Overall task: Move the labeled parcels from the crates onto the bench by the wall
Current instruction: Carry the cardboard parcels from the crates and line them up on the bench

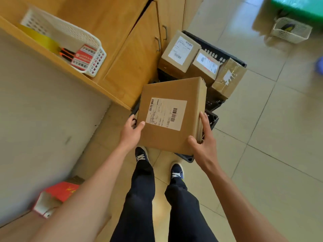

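Note:
A flat brown parcel (188,95) with a white barcode label facing up is held above a black crate (212,120) on the floor. My left hand (132,132) grips its near left corner, thumb on top. My right hand (203,144) grips its near right edge, fingers along the side. Behind it, a second black crate (216,49) holds three more brown parcels: one with a white label (180,53), one with a white and red label (206,66), one wrapped in clear tape (229,77). The grey bench top (43,105) with a wooden edge lies at the left.
A white basket (70,35) with tape rolls and a cutter stands on the bench against wooden cabinets (136,55). A red and white box (54,198) lies under the bench. Another white basket (291,29) sits on the tiled floor at the far right. My feet stand close to the near crate.

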A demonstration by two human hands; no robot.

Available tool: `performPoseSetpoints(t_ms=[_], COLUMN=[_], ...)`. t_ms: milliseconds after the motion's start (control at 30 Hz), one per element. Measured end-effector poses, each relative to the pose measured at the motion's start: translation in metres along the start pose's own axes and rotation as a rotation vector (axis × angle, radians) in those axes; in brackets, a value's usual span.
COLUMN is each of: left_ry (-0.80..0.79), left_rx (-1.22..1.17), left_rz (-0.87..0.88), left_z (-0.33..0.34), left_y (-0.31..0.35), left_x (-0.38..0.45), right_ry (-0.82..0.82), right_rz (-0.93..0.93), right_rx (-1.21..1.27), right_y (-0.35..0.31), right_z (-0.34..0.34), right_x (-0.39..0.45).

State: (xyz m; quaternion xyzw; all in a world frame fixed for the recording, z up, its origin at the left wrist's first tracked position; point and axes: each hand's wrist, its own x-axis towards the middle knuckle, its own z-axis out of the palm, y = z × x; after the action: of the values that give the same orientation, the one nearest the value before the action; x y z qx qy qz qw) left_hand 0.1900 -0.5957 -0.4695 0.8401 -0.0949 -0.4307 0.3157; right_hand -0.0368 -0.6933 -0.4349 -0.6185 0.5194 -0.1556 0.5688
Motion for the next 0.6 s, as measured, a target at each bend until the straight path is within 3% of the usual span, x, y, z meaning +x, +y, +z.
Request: performPoseSetpoints(t_ms=[100,267,600], left_ry=[0.058,0.314,0.750], left_rx=[-0.113,-0.203,-0.311], left_rz=[0.011,0.085,0.138], left_z=[-0.032,-0.101,-0.208], left_y=[0.012,0.008,-0.103], left_x=[-0.057,-0.144,-0.308], right_ry=[-0.098,-0.284,-0.750], right_rz=[-0.097,-0.240,-0.505], right_rx=[-0.010,-0.046,-0.180], right_y=[-0.043,-0.121,-0.218], right_z=[-0.012,-0.003,0.116], right_x=[-0.024,-0.054,-0.153])
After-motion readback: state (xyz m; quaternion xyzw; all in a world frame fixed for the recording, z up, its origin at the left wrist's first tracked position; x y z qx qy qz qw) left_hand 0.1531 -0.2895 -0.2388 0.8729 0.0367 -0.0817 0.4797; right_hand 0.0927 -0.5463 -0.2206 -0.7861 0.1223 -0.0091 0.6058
